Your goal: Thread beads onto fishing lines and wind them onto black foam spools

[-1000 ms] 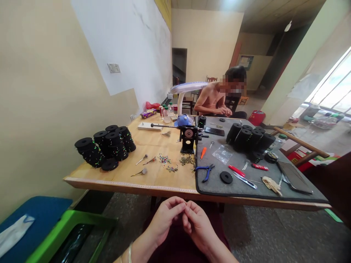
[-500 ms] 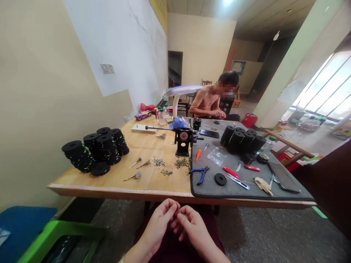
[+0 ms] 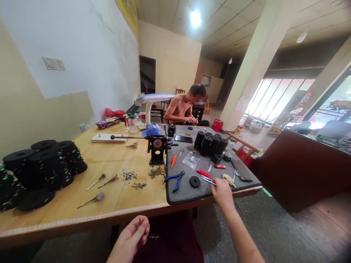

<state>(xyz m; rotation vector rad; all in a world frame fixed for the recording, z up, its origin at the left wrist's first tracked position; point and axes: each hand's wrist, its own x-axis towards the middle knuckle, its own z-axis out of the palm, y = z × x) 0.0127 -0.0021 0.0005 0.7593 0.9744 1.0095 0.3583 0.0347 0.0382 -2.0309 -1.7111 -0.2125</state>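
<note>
My right hand (image 3: 223, 191) reaches over the front of the grey mat, its fingers closed on the near end of the silver thread snips (image 3: 207, 179). The snips lie beside a red-handled tool (image 3: 203, 173) and a black foam spool (image 3: 195, 182). Below the table edge, my left hand (image 3: 135, 233) is closed in a pinch over my lap; what its fingers hold is too small to make out. A tiny pale object (image 3: 154, 237) shows just right of those fingertips. Blue-handled pliers (image 3: 175, 180) rest on the mat's left part.
A black winding device (image 3: 157, 149) with a long rod stands mid-table, near piles of small beads (image 3: 129, 176). Stacked black spools (image 3: 46, 164) are at left, more spools (image 3: 210, 143) on the grey mat (image 3: 181, 197). A person (image 3: 183, 107) sits at the far end.
My hands have parted: the right has moved from beside the left to the snips on the mat. The left stays pinched over my lap. The view has turned right.
</note>
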